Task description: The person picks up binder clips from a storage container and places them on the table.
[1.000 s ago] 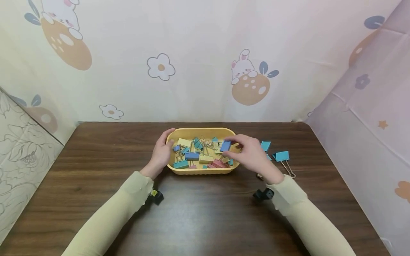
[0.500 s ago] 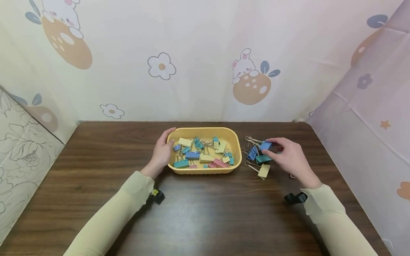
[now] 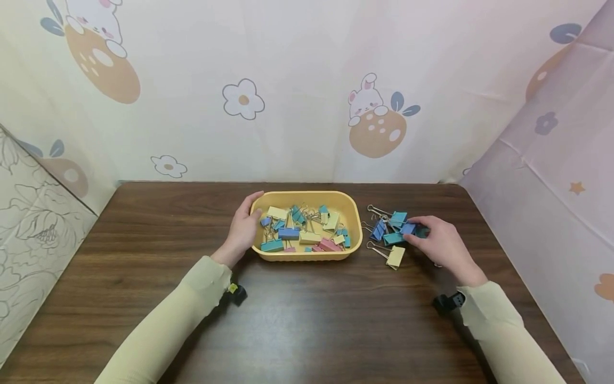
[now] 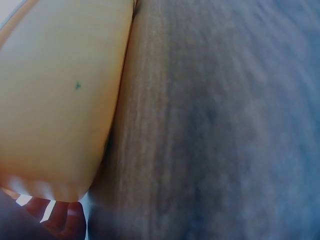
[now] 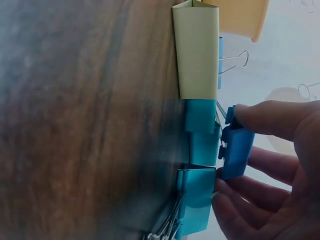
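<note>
My left hand [image 3: 243,229] grips the left end of a yellow plastic basket [image 3: 307,257], thumb over the rim. In the left wrist view its fingertips [image 4: 75,220] show at the end of the basket's outer wall. The basket holds blue, teal, yellow and pink binder clips. To its right, my right hand [image 3: 441,242] pinches a blue binder clip [image 5: 239,152] between thumb and fingers. This clip is close over a small pile of binder clips: teal ones [image 3: 393,239], another blue one [image 3: 377,230] and a yellow one [image 3: 395,257] nearest the front.
The pile lies on the brown wooden table [image 3: 307,314], a short gap from the basket's right end. A patterned curtain [image 3: 297,133] hangs behind the table's back edge. Another patterned sheet [image 3: 551,186] runs along the right side.
My right hand has carried the blue binder clip from over the basket to the pile on the right, then shifted slightly right and toward the front. My left hand has stayed on the basket.
</note>
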Demonstrator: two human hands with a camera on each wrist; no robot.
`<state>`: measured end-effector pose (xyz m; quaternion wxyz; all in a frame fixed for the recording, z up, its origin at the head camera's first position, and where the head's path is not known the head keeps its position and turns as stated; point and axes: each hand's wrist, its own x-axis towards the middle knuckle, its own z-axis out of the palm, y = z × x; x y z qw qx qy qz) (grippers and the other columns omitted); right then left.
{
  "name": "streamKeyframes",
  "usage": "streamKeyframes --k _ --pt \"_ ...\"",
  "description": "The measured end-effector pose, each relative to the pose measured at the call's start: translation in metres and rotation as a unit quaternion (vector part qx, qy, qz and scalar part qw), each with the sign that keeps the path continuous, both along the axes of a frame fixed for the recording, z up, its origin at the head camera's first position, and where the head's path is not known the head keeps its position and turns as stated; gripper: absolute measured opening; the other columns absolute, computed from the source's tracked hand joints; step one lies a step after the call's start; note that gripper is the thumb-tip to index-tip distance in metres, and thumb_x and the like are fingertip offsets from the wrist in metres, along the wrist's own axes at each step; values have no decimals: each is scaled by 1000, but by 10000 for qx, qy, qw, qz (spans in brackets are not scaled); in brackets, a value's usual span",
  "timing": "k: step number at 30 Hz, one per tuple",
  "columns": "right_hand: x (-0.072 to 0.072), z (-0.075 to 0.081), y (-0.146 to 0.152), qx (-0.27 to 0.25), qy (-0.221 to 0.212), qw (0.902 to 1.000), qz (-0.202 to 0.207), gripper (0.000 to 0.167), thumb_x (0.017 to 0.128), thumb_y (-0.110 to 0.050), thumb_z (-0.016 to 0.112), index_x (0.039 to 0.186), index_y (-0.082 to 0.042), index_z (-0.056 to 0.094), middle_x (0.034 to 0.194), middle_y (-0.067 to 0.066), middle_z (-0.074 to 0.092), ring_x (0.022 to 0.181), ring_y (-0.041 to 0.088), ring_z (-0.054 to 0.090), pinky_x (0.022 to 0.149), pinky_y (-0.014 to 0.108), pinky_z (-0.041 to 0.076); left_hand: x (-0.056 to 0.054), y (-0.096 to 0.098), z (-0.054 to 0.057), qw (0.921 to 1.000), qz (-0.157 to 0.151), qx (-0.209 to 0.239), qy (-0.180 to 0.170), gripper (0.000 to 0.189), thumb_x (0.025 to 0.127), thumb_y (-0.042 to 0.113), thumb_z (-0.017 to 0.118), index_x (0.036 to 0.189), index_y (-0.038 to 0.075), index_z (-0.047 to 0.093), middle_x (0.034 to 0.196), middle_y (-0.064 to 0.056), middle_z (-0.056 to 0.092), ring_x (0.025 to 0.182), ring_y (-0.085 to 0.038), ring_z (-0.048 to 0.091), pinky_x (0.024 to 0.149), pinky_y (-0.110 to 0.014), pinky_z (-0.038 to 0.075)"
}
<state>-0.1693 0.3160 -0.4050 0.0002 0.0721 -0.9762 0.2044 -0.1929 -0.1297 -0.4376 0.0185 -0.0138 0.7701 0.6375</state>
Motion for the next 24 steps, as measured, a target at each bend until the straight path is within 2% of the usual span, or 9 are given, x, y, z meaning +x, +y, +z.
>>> streamKeyframes --k 6,10,16,24 --pt "-2 1 -1 61 -288 9995 79 52 91 -31 71 132 -1 60 134 30 53 118 46 50 97 65 39 1 0 0 10000 -2 -32 26 44 107 13 40 150 20 42 150 -7 44 129 -25 45 109 -47 33" --pt "-2 2 -1 53 -272 9995 135 52 91 -30 72 132 -2 60 135 29 53 120 46 50 97 65 39 1 0 1 10000 -2 -28 43 44 107 13 40 150 20 41 150 -8 44 130 -25 45 110 -47 33" --pt "-1 8 -2 -101 38 9996 252 47 91 -29 74 128 -2 63 129 26 58 113 43 55 92 64 42 1 0 1 10000 -1 -18 30 44 107 13 39 151 21 41 149 -8 44 128 -26 46 109 -47 33" --pt "-2 21 -18 -414 573 9970 328 40 93 -27 72 125 -3 65 122 21 63 98 36 61 81 55 46 0 0 0 10000 21 37 -1 44 107 13 40 149 21 43 147 -8 46 126 -26 47 107 -46 34"
